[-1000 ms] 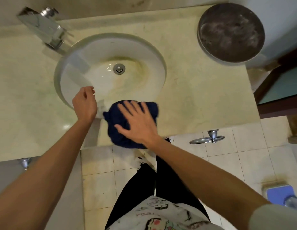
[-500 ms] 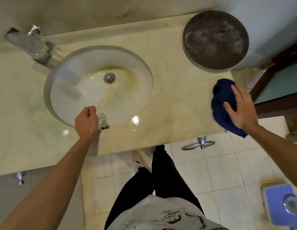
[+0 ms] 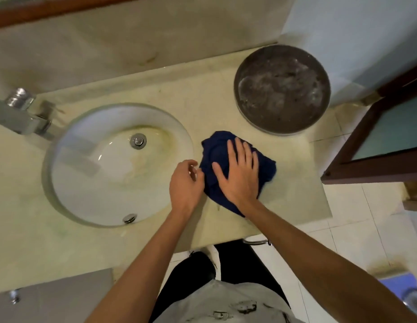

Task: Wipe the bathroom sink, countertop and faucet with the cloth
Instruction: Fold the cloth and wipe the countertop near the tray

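1. At the bottom of the view, my pale printed shirt point(image 3: 228, 304) and dark trousers point(image 3: 240, 262) stand over white floor tiles point(image 3: 356, 231), pressed close to the front edge of the countertop point(image 3: 156, 238).

2. My right hand point(image 3: 240, 176) lies flat on the dark blue cloth point(image 3: 265, 169), fingers straight and spread, palm pressing it down — the cloth sits bunched on the cream stone just to the right of the sink point(image 3: 114, 164), between the basin and the counter's right end.

3. My left hand point(image 3: 185, 185) sits at the cloth's left edge, beside the basin's rim, fingers loosely curled; whether they pinch the fabric or only touch it, I cannot tell.

4. The round white sink is set into the counter, yellowish staining around its chrome drain point(image 3: 138, 141), a small chrome overflow fitting point(image 3: 130, 218) at the near wall.

5. Farther back and to the left, the chrome faucet point(image 3: 23, 117) reaches toward the basin from the rear of the counter.

6. At the far right of the counter, a round dark tray point(image 3: 282, 89) with whitish smears stands well apart from the cloth — a dark wooden door frame point(image 3: 366, 169) shows to its right
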